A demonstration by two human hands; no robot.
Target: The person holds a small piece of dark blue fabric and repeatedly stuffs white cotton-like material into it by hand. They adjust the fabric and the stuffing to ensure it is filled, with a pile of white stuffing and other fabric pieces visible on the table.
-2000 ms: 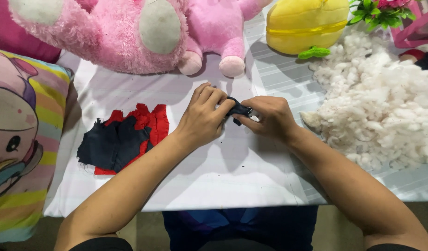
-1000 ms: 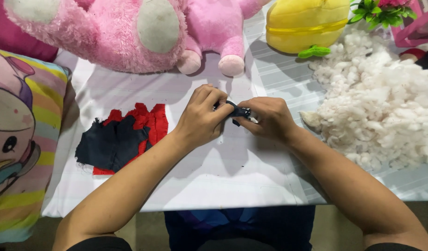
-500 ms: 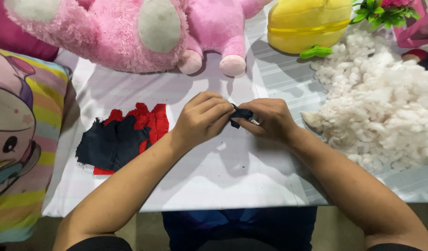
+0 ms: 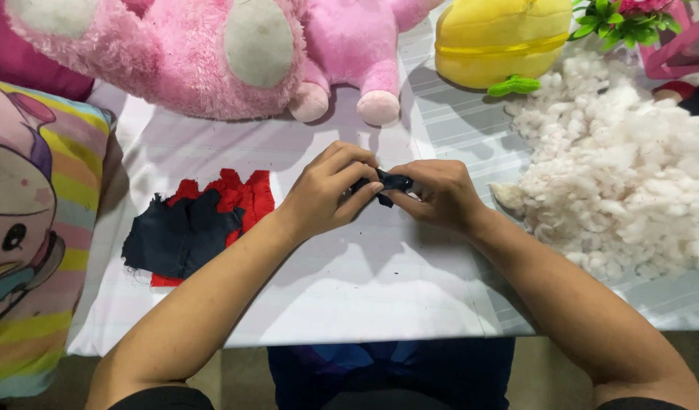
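Two bare hands meet over the middle of the white cloth-covered surface (image 4: 349,288), pinching a small dark navy scrap of fabric (image 4: 391,183) between them. The left hand (image 4: 330,190) has its fingers curled tight, thumb and fingertips closed on the scrap's left end; the right hand (image 4: 440,193) is likewise curled shut on its right end, so the scrap shows only as a short dark strip between the two. At about 9 o'clock from the hands, well apart, lies a flat pile of dark navy and red fabric pieces (image 4: 194,228), the navy piece on top of the red. At 3 o'clock, near the right hand, sits a loose heap of white fibre stuffing (image 4: 623,167). At 11 o'clock lies a large pink plush toy (image 4: 175,53), with a smaller pink plush toy (image 4: 357,45) at 12 o'clock and a yellow plush toy (image 4: 501,38) at 1 o'clock. A rainbow-striped printed cushion (image 4: 38,228) borders the far left edge.
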